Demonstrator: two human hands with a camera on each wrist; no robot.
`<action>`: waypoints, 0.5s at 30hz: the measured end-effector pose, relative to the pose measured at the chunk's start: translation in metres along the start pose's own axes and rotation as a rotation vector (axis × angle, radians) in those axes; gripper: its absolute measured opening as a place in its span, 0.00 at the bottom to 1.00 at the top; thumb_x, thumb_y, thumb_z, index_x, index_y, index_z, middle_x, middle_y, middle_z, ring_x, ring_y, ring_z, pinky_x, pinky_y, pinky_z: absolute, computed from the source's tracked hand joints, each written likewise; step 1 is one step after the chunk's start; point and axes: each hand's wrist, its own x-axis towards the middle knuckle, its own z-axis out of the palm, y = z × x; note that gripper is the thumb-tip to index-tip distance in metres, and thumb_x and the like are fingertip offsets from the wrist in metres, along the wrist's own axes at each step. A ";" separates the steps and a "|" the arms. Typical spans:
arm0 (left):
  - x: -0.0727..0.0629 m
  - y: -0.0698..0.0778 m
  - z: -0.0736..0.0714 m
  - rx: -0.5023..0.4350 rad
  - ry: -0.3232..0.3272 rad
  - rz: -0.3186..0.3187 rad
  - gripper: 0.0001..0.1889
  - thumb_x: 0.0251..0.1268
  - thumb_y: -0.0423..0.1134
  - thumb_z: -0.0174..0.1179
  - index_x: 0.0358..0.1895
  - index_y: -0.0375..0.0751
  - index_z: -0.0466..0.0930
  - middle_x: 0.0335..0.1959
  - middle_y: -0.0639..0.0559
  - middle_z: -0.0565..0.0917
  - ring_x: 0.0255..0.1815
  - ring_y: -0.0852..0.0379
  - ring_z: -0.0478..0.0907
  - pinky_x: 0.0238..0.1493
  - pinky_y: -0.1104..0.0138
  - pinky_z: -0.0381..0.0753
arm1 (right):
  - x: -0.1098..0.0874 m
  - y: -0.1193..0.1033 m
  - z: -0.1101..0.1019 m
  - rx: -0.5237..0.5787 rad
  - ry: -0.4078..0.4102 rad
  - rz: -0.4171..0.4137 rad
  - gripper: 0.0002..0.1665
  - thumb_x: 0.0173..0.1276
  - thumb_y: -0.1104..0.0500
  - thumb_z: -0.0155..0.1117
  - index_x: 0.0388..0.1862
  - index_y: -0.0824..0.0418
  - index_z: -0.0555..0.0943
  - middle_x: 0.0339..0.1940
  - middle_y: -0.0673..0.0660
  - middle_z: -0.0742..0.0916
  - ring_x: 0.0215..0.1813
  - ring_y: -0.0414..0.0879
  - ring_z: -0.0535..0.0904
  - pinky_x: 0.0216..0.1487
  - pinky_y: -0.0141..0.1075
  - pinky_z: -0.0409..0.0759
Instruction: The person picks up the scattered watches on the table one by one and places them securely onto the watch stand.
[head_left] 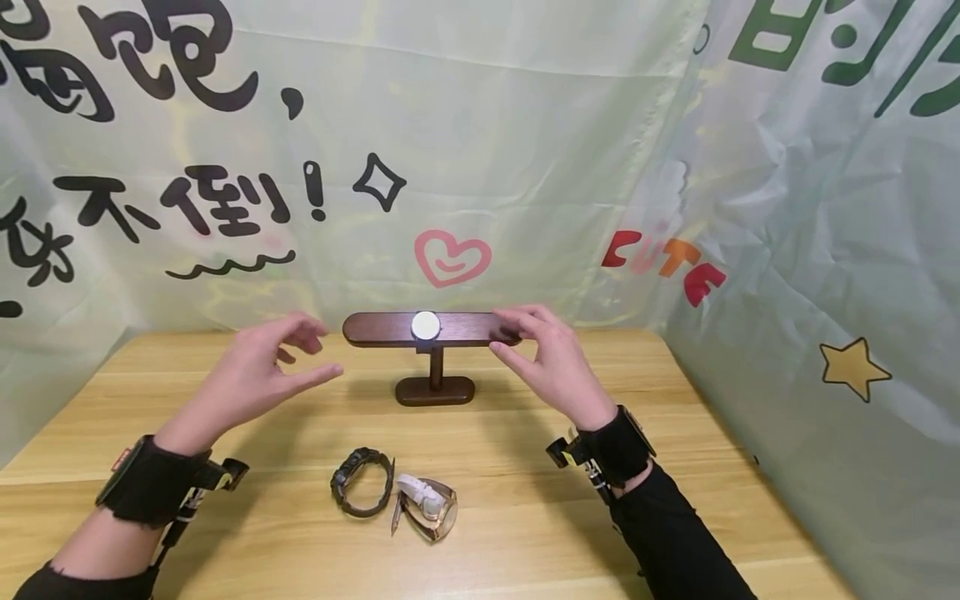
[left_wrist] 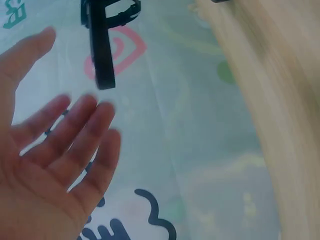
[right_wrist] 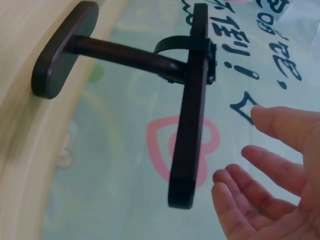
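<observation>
A dark wooden watch stand (head_left: 378,330) with a flat crossbar, a post and an oval base stands at the back of the table. One watch (head_left: 426,326) with a bright, glaring face is strapped near the middle of the bar. My left hand (head_left: 258,367) hovers left of the bar, fingers loosely bent and apart from it. In the head view my right hand (head_left: 551,358) overlaps the bar's right end; the right wrist view shows its relaxed fingers (right_wrist: 250,195) beside that end, with a gap between. Neither hand holds anything.
Toward the front of the wooden table (head_left: 525,517) lie a black watch (head_left: 362,482), a white-strapped watch (head_left: 422,495) and a gold-rimmed watch (head_left: 442,521), the last two overlapping. A printed cloth (head_left: 525,167) hangs behind the table and along its right side.
</observation>
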 end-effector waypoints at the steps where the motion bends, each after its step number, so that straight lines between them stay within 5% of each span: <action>1: -0.003 -0.001 -0.001 0.006 -0.026 0.009 0.23 0.61 0.49 0.81 0.55 0.44 0.85 0.44 0.50 0.91 0.46 0.53 0.87 0.43 0.61 0.91 | -0.001 -0.002 0.000 0.000 -0.007 -0.009 0.28 0.76 0.52 0.74 0.70 0.59 0.83 0.64 0.58 0.86 0.63 0.53 0.84 0.65 0.51 0.83; 8: -0.018 -0.001 0.003 -0.070 -0.270 0.062 0.29 0.56 0.55 0.82 0.60 0.54 0.86 0.54 0.62 0.90 0.53 0.59 0.86 0.53 0.62 0.89 | -0.006 -0.017 -0.001 0.008 -0.084 -0.055 0.28 0.76 0.52 0.74 0.71 0.59 0.83 0.64 0.56 0.86 0.60 0.53 0.85 0.60 0.49 0.85; 15: -0.027 0.000 0.007 -0.195 -0.462 0.084 0.41 0.52 0.61 0.81 0.68 0.47 0.82 0.65 0.52 0.88 0.62 0.49 0.85 0.58 0.57 0.89 | -0.012 -0.031 0.003 0.022 -0.156 -0.098 0.29 0.75 0.54 0.75 0.71 0.58 0.83 0.64 0.57 0.86 0.65 0.55 0.84 0.68 0.51 0.85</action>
